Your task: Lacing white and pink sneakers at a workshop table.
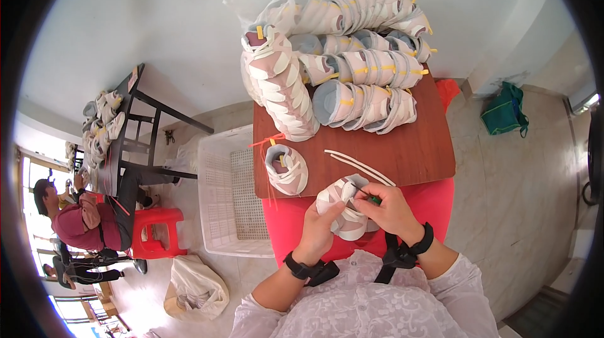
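Observation:
Just off the near edge of the brown table (352, 149), my left hand (319, 226) grips a pale pink and white shoe upper (350, 227) over my lap. My right hand (391, 212) is closed around a thin tool with a green handle (375, 200), its dark shaft reaching the upper's lacing area. What the tool's tip does there is too small to tell. Two white laces (358, 167) lie on the table just beyond my hands. Another upper (287, 171) stands at the table's near left corner, with red cord (267, 142) behind it.
Nested rows of uppers (368, 67) and a tall stack (277, 86) fill the table's far part. A white plastic crate (217, 247) stands left on the floor, near a cloth sack (198, 287). Farther left, a person (78, 221) sits by a black table (135, 111). A green bag (503, 111) lies right.

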`<state>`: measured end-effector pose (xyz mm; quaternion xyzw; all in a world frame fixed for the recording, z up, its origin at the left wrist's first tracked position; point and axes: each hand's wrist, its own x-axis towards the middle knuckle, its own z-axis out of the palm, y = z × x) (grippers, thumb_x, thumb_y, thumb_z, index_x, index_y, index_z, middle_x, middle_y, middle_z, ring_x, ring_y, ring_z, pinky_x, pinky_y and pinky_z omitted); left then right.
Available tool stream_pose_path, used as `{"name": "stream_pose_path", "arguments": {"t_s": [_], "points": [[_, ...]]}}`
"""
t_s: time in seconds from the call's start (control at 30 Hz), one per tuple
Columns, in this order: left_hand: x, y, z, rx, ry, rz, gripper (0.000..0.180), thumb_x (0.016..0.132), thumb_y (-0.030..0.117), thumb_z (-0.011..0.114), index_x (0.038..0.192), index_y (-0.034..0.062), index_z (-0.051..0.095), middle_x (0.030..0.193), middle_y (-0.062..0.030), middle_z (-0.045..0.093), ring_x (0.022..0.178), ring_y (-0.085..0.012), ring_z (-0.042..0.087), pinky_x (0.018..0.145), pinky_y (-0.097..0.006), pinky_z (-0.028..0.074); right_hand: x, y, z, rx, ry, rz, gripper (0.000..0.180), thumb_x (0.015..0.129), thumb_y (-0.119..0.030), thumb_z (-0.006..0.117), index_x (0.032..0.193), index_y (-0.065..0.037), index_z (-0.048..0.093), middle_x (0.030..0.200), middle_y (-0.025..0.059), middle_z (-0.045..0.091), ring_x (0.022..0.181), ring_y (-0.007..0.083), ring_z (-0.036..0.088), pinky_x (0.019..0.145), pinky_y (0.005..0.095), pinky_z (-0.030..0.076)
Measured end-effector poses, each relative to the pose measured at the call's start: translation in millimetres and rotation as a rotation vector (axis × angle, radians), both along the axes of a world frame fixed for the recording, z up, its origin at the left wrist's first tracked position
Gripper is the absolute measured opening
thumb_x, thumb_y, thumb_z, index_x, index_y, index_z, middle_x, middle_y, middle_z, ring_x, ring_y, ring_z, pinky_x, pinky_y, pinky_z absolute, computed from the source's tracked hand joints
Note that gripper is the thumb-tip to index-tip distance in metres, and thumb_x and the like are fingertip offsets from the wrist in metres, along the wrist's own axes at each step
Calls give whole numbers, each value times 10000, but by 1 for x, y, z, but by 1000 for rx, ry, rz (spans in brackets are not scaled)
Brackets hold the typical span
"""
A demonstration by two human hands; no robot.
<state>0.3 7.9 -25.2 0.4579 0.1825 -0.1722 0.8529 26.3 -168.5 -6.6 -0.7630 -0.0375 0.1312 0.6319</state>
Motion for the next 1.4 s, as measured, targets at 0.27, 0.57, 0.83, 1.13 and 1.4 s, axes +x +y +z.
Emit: {"name": "stream_pose_path", "arguments": {"t_s": [0.27, 0.57, 0.83, 1.13, 1.4], "points": [[0, 1, 1, 11, -21, -25, 336, 902, 56, 605, 1223, -12, 529, 1146, -89, 621, 1012, -160, 611, 876, -310, 490, 0, -5, 6, 86, 90, -17, 189, 826, -186, 654, 840, 2, 638, 732, 63, 625, 659, 116, 554, 608, 280, 444], [-11, -19, -3, 232, -196, 63, 383, 873, 63, 655, 1223, -20, 523, 1111, -73, 621, 991, -145, 600, 881, -307, 486, 7, -16, -8, -157, 94, 216, 216, 801, -197, 652, 815, 19, 649, 728, 145, 621, 610, 221, 571, 573, 335, 435], [-9, -12, -2, 270, -135, -200, 396, 843, 50, 676, 1211, 5, 536, 1120, -70, 616, 1010, -145, 599, 872, -305, 493, 2, -6, -13, -145, -41, 32, 219, 808, -193, 633, 775, 24, 627, 686, 149, 601, 577, 243, 562, 544, 360, 419], [-17, -16, 2, 496, -194, -295, 331, 846, 50, 669, 1158, -1, 570, 1059, -37, 630, 935, -104, 589, 810, -274, 496, -6, 7, -38, -226, -123, -161, 161, 829, -146, 584, 829, 14, 561, 758, 212, 598, 706, 386, 591, 619, 433, 438], [-11, -11, -1, 356, -316, -144, 555, 827, 31, 667, 1307, 29, 389, 1182, -72, 551, 1071, -148, 554, 898, -307, 481, -4, -5, 0, -166, -91, 42, 154, 853, -147, 577, 833, 0, 538, 739, 210, 581, 671, 370, 583, 590, 424, 432]]}}
